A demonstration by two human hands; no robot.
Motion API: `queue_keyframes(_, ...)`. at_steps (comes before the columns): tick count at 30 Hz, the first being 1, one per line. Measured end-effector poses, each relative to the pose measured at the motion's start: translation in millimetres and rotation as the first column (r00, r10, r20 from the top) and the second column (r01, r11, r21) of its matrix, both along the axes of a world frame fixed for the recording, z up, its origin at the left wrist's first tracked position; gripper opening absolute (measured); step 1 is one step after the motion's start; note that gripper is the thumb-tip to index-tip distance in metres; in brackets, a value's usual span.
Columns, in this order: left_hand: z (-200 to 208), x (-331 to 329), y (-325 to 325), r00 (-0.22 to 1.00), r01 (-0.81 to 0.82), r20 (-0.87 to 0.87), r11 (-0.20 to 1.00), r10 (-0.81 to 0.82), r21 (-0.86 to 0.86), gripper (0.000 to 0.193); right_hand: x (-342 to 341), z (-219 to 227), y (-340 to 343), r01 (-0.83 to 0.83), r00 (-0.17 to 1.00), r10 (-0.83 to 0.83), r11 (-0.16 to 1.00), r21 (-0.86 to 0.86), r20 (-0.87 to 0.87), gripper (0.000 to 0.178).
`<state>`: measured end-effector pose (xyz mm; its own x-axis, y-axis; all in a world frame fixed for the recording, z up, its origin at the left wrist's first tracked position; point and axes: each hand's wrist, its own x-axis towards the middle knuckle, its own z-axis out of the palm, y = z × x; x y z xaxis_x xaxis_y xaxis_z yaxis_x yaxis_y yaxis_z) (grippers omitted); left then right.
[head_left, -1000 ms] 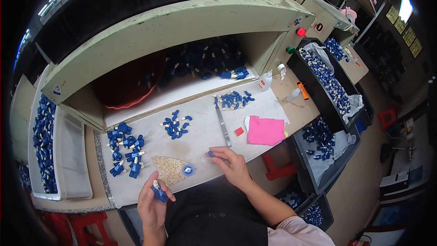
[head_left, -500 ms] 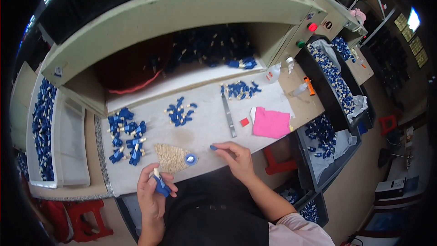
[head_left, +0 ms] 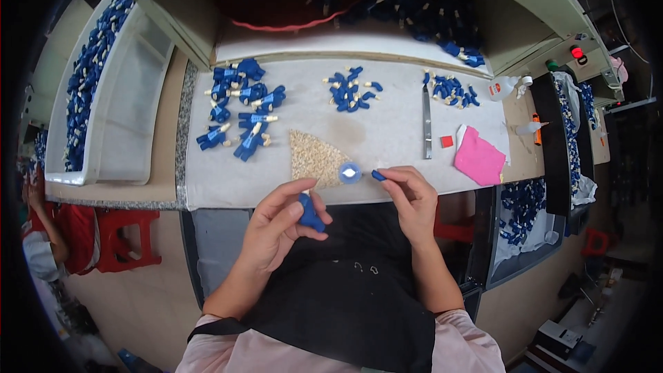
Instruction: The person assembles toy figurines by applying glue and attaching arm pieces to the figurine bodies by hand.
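My left hand (head_left: pixel 273 228) is closed around a small blue figurine body (head_left: pixel 312 215). Between thumb and forefinger, my right hand (head_left: pixel 416 208) pinches a small blue piece (head_left: pixel 378 175); it looks like a figurine arm. Both hands are over the table's front edge, apart from each other. Just beyond them a pile of tiny cream pieces (head_left: pixel 312 155) lies on the white work surface (head_left: pixel 387 145), beside a round blue cap (head_left: pixel 350 173) with something white in it. Several blue figurine bodies (head_left: pixel 238 100) stand or lie at the left. A heap of small blue-and-cream arms (head_left: pixel 351 91) lies behind the pile.
Right of centre are a steel strip (head_left: pixel 427 124), a red square (head_left: pixel 447 141), a pink cloth (head_left: pixel 479 157), another heap of arms (head_left: pixel 450 90) and a white bottle (head_left: pixel 502 88). A white tub (head_left: pixel 128 124) stands left. A cabinet shelf (head_left: pixel 331 47) runs behind.
My view has swung to the right side up, shifting the table in the picture. Both hands keep their holds; the right hand has come closer to the blue cap.
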<state>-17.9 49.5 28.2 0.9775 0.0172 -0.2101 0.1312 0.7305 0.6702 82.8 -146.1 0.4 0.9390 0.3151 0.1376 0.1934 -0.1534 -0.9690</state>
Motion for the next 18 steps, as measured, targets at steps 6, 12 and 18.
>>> queue_keyframes(6, -1.6, -3.9, -4.4, 0.997, 0.075, -0.029, 0.997, -0.076, -0.032, 0.042, -0.7, -0.3, 6.0, -0.026, 0.999, 0.027, 0.999, -0.022, 0.037, 0.015)
queue_keyframes(12, -2.8, -2.3, -6.0, 0.992, 0.087, -0.087, 0.996, -0.087, 0.002, 0.049, 4.9, 5.8, 13.7, -0.031, 0.978, 0.075, 0.975, -0.221, 0.197, 0.015)
queue_keyframes(18, -5.7, -3.3, -4.4, 0.990, 0.075, -0.123, 0.997, -0.075, -0.011, 0.046, 8.0, 6.3, 13.4, -0.100, 0.995, 0.101, 0.991, -0.083, 0.006, 0.014)
